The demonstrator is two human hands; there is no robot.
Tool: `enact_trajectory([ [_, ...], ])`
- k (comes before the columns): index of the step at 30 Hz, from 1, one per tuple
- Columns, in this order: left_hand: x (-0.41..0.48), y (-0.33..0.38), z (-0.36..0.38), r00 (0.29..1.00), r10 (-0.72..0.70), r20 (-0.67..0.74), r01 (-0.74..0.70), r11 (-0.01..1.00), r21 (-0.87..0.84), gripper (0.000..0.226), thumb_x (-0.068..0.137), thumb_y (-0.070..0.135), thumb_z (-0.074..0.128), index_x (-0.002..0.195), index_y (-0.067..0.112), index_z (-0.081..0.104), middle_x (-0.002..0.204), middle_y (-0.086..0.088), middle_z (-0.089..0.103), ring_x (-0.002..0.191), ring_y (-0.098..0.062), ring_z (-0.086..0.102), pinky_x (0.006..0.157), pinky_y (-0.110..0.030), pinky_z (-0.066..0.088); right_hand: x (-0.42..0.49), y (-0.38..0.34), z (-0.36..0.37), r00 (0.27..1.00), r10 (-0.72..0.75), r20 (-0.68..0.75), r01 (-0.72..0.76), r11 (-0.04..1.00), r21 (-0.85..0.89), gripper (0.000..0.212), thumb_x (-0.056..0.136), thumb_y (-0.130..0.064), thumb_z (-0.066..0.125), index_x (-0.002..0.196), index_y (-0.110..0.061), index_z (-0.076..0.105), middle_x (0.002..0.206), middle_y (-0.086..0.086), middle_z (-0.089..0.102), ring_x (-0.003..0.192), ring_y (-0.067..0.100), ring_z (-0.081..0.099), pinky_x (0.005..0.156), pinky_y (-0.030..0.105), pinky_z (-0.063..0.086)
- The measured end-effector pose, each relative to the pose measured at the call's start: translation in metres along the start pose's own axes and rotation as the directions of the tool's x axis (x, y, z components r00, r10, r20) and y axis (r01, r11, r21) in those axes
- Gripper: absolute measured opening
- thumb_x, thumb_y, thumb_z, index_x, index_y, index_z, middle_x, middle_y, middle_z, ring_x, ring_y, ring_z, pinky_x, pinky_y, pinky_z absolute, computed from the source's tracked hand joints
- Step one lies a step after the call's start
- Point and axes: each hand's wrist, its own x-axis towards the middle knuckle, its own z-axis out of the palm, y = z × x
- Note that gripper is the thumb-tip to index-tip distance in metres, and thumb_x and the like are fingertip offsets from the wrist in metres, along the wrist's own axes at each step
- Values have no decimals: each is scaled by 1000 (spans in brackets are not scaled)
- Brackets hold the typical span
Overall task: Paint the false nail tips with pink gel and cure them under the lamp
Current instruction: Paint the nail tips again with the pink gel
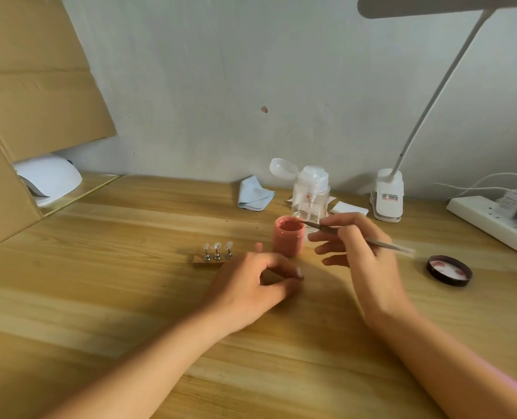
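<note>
The right hand (363,255) pinches a thin brush (387,245) between thumb and forefinger, its other fingers loosely spread, and the bristle end touches the rim of the open jar of pink gel (289,241) on the desk (130,297). The left hand (251,288) rests just in front of the jar, fingers curled, pinching a small pale piece (299,272) too small to identify. Three clear nail tips (217,246) stand on pins just left of it, and the white curing lamp (51,179) sits far left.
</note>
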Motion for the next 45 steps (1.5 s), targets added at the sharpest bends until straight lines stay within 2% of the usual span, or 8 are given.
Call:
enact_trajectory([
  [4,1,-1,2,1000,4,1,-4,1000,24,19,82,38,75,81,55,68,53,36,54,117,-22,40,91,7,20,-7,-11,-6,993,120,-20,-117,988,101,10,92,-9,55,82,-10,56,66,3,60,58,13,49,50,22,43],
  [7,1,0,1,1000,23,17,-24,999,33,21,82,37,76,77,55,67,77,32,66,111,-35,53,103,-4,25,-24,-7,-14,988,152,0,-152,986,74,12,93,-5,53,80,-7,52,58,3,50,52,13,41,48,21,37],
  [9,0,3,0,998,48,42,-50,998,31,21,82,37,76,74,53,66,90,24,68,89,-19,65,109,-11,25,-32,-5,-18,991,128,33,-130,989,63,9,93,0,51,85,-3,53,56,6,51,52,14,44,47,19,39],
  [12,-3,7,-1,995,87,51,-88,996,16,22,83,35,77,73,51,65,90,20,69,47,-1,49,109,-9,21,-36,-6,-19,985,128,117,-136,988,66,9,93,0,51,85,-4,54,61,8,62,56,15,52,52,20,46],
  [20,-3,7,-2,996,80,41,-82,996,45,20,81,34,79,79,51,68,88,26,68,47,2,47,98,-2,23,-35,-3,-17,979,157,127,-157,988,-13,9,86,-3,56,79,0,52,68,11,71,55,11,54,54,16,46],
  [31,-3,11,-2,999,35,15,-35,999,33,21,80,29,81,74,45,69,83,19,68,42,-6,41,114,-11,19,-35,-2,-15,976,164,144,-154,985,-79,8,83,-5,58,78,-1,54,68,9,72,53,8,54,52,13,43],
  [37,-4,13,-2,999,26,24,-27,999,25,27,82,24,79,75,46,66,60,36,58,37,-6,36,114,-6,12,-35,-3,-16,979,164,122,-158,986,-59,8,84,-4,57,78,1,53,67,10,71,52,8,53,51,14,43],
  [45,-3,15,-3,999,12,34,-12,1000,-11,28,82,24,79,73,46,65,79,33,67,40,-6,38,118,-13,16,-36,-4,-17,983,150,108,-148,989,-28,8,87,-5,55,81,-1,53,66,8,70,53,12,52,51,16,43],
])
